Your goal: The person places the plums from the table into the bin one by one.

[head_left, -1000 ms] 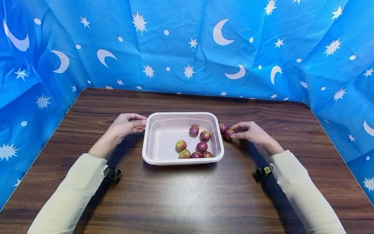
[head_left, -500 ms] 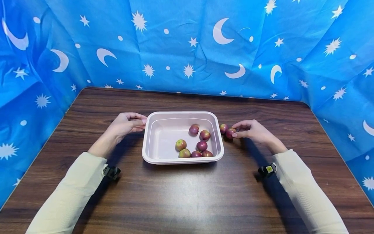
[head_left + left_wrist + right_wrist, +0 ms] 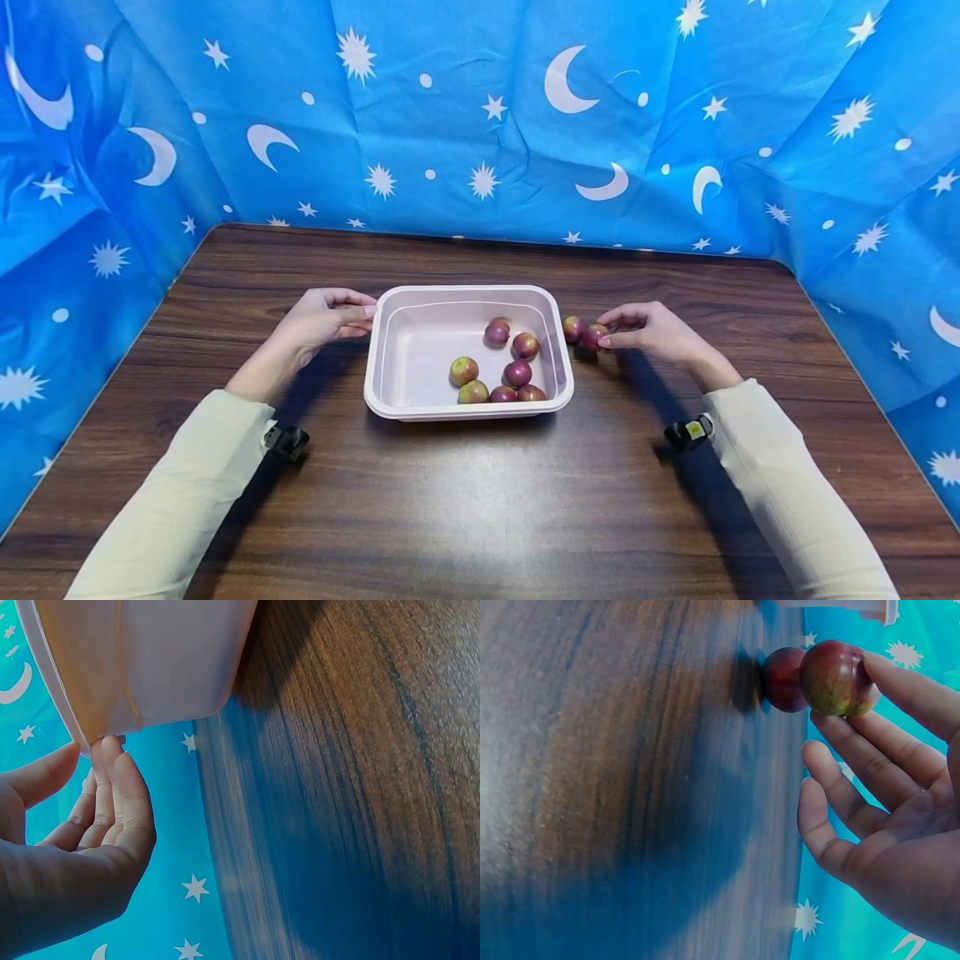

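A white plastic tub [image 3: 420, 412] stands mid-table with several red and green plums [image 3: 517, 372] in its right half. My left hand [image 3: 315, 321] pinches the tub's left rim between thumb and fingers; the left wrist view shows the fingertips under the lip [image 3: 79, 735]. Outside the tub's right wall, my right hand [image 3: 648, 333] pinches a plum [image 3: 840, 679] between thumb and fingertips. A second plum [image 3: 782, 679] rests on the table between that one and the tub. The ring and little fingers of the right hand are loosely bent and free.
The brown wood-grain table [image 3: 465, 508] is backed and flanked by a blue cloth [image 3: 480, 108] with moons and stars. Black wrist cameras [image 3: 287, 442] are strapped over both pale sleeves [image 3: 180, 492].
My right hand has shifted slightly right and away from me with its plum. The second plum stays near the tub wall. My left hand keeps its grip on the rim.
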`<state>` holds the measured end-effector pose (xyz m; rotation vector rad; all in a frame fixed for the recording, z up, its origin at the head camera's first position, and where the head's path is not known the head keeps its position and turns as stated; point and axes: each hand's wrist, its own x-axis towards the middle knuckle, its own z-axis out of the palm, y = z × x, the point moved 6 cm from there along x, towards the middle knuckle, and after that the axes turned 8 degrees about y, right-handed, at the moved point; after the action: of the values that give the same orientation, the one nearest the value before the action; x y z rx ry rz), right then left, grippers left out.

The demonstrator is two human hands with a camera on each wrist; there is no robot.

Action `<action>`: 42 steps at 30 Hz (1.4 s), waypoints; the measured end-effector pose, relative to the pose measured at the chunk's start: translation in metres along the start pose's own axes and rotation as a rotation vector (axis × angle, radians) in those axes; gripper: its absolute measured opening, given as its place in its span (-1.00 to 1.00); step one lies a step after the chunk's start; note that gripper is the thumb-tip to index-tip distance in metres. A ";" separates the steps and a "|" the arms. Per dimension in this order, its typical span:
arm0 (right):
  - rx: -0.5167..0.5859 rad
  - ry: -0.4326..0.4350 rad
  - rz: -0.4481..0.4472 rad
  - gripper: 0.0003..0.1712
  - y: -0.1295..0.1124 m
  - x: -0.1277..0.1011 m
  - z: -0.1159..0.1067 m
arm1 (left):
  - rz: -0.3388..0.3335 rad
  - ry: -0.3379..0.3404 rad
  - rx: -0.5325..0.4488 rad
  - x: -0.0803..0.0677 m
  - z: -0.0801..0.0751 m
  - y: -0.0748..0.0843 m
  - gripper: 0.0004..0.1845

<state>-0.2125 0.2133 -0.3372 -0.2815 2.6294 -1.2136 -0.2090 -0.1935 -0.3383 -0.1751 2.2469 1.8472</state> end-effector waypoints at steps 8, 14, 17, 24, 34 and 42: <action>-0.036 0.018 -0.012 -0.59 -0.007 0.002 -0.008 | -0.004 0.002 0.011 0.001 -0.001 -0.001 -0.61; -0.042 0.023 -0.035 -0.56 -0.014 0.003 -0.014 | -0.007 0.003 0.013 0.000 0.000 0.000 -0.61; -0.035 0.027 -0.038 -0.56 -0.018 0.004 -0.016 | -0.006 0.005 0.009 0.000 0.000 0.001 -0.61; -0.016 0.056 -0.039 -0.59 -0.024 0.007 -0.021 | 0.009 -0.002 -0.012 0.002 -0.001 -0.001 -0.62; -0.039 0.048 -0.066 -0.57 -0.035 0.008 -0.026 | 0.002 0.002 -0.005 0.001 0.000 0.000 -0.61; -0.036 0.068 -0.029 -0.59 -0.041 0.010 -0.032 | 0.002 0.003 0.016 0.000 0.000 0.001 -0.60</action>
<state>-0.2279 0.2076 -0.2872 -0.2909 2.7168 -1.2060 -0.2098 -0.1930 -0.3371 -0.1731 2.2636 1.8306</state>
